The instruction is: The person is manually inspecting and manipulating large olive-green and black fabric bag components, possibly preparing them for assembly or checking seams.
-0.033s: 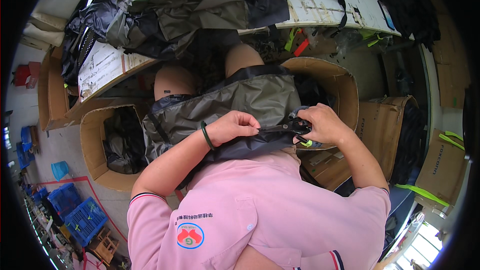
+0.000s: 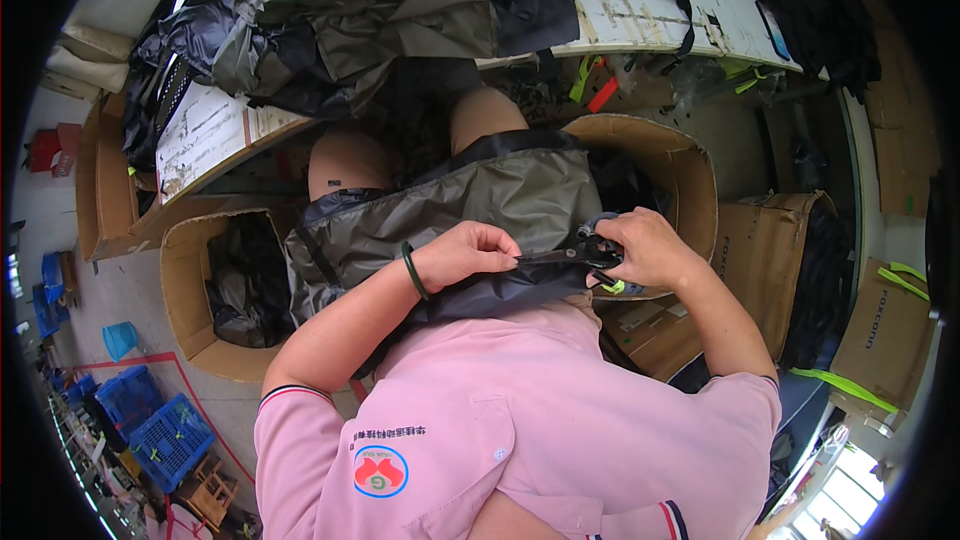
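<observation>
Across my lap lies a piece of thin, shiny olive-green fabric (image 2: 530, 190) with black edging. My right hand (image 2: 648, 248) is closed round the handles of black scissors (image 2: 572, 254), whose blades point left over the fabric. My left hand (image 2: 465, 255), wearing a dark green bangle (image 2: 413, 271) at the wrist, pinches thumb and forefinger together right at the blade tips. Whatever sits in that pinch is too small to make out. How far apart the blades are cannot be told.
Ahead, a white worktable (image 2: 640, 12) carries heaped olive and black fabric (image 2: 370, 20). Open cardboard boxes holding dark fabric flank me, one at the left (image 2: 185, 280) and one at the right (image 2: 690, 165). Farther left are blue crates (image 2: 175, 445) on the floor.
</observation>
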### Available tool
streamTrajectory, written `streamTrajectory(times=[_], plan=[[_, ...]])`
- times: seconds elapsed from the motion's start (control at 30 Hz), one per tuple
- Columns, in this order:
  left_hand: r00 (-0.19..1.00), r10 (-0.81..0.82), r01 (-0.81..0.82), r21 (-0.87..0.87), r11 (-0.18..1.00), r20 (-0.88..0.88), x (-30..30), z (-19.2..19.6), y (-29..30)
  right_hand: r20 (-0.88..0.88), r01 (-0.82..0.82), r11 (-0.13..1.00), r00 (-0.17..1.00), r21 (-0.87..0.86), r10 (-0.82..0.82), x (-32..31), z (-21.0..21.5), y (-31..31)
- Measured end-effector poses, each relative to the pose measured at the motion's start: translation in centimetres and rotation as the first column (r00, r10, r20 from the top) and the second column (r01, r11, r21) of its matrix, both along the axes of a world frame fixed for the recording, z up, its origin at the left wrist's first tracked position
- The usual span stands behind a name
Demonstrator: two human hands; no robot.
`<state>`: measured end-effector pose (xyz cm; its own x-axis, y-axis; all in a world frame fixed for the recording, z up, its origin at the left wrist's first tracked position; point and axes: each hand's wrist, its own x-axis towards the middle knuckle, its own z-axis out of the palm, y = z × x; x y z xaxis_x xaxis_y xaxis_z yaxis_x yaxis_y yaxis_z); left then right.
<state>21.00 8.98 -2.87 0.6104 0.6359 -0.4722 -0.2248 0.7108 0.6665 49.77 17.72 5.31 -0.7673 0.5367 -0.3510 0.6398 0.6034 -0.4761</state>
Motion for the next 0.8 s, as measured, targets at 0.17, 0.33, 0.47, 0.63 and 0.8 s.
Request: streamTrajectory(times=[0.17, 0.33, 0.47, 0.63, 0.8], plan=[[0.999, -0.037, 0.037, 0.015, 0.999, -0.02, 0.0, 0.1, 0.3, 0.097, 0.01, 0.998, 0.995, 0.065, -0.016, 0.5, 0.1, -0.3], [0.999, -0.021, 0.025, 0.079, 0.997, -0.046, -1.2, 1.0, -0.2, -0.024, 0.069, 0.998, 0.997, 0.012, -0.069, 0.2, -0.9, 0.0], [0.85, 0.392, -0.168, 0.526, 0.834, -0.351, -6.6, 3.7, -1.9, -0.169, 0.323, 0.934, 0.922, -0.155, -0.347, -1.3, -1.0, -0.8], [0.307, 0.768, -0.406, 0.653, 0.64, -0.562, -17.5, 4.0, -10.0, -0.194, 0.291, 0.906, 0.913, -0.307, -0.359, -1.7, -3.3, -1.9], [0.261, 0.457, -0.434, 0.32, 0.843, -0.851, -19.0, 0.7, -20.1, -0.095, 0.191, 0.913, 0.966, -0.36, -0.24, -3.7, -3.8, -2.5]])
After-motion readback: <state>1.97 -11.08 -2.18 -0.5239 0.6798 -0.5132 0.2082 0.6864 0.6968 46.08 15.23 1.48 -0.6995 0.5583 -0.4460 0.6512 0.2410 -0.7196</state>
